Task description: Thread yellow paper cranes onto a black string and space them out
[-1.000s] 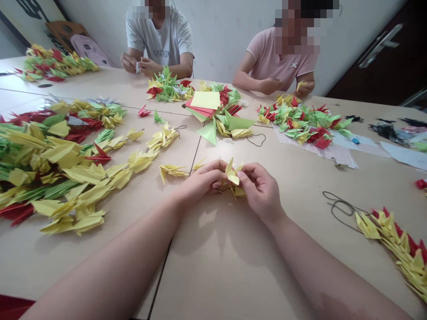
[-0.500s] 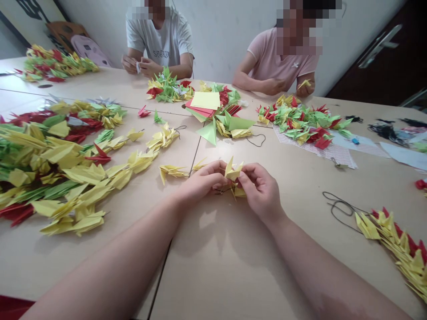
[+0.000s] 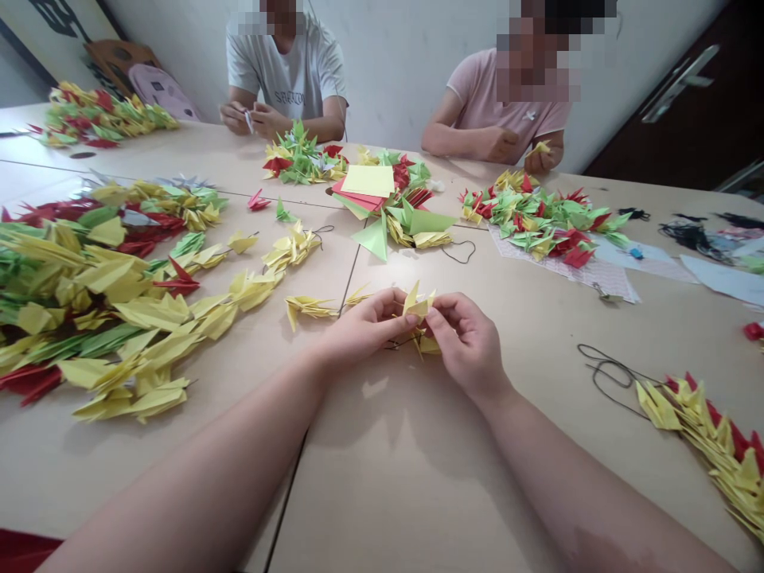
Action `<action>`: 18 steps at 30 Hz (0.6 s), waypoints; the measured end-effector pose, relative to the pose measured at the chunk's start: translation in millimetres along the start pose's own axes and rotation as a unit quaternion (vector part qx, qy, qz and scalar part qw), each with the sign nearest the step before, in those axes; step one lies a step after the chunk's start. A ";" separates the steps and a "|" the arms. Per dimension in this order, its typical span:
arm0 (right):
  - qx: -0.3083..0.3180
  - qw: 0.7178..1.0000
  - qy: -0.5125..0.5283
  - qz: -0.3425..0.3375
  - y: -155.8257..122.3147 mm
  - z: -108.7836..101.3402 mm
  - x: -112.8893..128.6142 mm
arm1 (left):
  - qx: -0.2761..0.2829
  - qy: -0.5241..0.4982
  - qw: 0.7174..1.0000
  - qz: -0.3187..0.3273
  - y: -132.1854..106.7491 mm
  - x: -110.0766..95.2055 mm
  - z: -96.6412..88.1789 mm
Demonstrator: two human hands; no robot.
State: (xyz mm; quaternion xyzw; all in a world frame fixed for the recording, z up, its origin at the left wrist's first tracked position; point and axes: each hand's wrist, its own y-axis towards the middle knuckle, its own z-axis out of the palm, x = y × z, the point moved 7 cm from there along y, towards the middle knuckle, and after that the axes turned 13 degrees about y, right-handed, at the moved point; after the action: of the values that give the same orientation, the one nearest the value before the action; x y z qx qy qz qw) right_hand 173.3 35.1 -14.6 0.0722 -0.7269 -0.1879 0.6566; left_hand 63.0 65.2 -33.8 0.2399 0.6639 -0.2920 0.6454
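Between my two hands, above the middle of the table, is a yellow origami crane (image 3: 416, 306) with its points upward. My left hand (image 3: 375, 320) is closed on its left side, the thumb pressed along its lower edge. My right hand (image 3: 469, 334) pinches its right side between thumb and fingers. Below the crane hang another yellow folded piece (image 3: 427, 345) and a bit of dark cord, partly hidden by my fingers. Left of my hands lie several yellow cranes (image 3: 310, 307) on the table.
A large heap of strung yellow, green and red cranes (image 3: 119, 294) covers the left. Coloured paper squares (image 3: 371, 180) are stacked ahead. At right lie a crane string (image 3: 710, 438) and black cord (image 3: 614, 368). Two people (image 3: 286, 72) sit opposite, handling paper.
My left thumb has moved right and up onto the crane's lower edge. The crane has tilted slightly. My right hand is nearly unmoved.
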 end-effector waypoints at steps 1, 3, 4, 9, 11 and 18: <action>0.000 1.000 0.000 0.001 0.0 0.1 -0.2 | 0.001 0.001 1.000 0.002 0.2 0.2 0.0; -0.001 1.000 -0.002 0.000 0.1 0.0 -0.1 | 0.002 0.004 1.000 0.009 0.9 0.4 -0.2; -0.001 1.000 -0.003 0.000 0.1 -0.1 0.0 | 0.002 0.008 1.000 0.013 1.2 0.4 -0.4; 0.000 1.000 -0.001 0.000 -0.4 0.0 -0.3 | 0.006 0.022 0.999 0.023 1.9 0.4 -0.3; -0.001 1.000 -0.002 0.003 -0.4 -0.1 -0.8 | 0.004 0.024 0.999 0.024 1.8 0.3 -0.8; -0.002 1.000 -0.001 0.007 -0.2 0.2 -0.6 | 0.007 0.045 0.999 0.024 2.4 1.4 -1.4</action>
State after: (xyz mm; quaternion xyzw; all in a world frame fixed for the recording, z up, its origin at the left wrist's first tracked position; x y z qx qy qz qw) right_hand 173.1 35.1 -15.3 0.0657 -0.7274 -0.1852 0.6574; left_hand 63.7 67.7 -35.3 0.2733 0.6839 -0.2702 0.6201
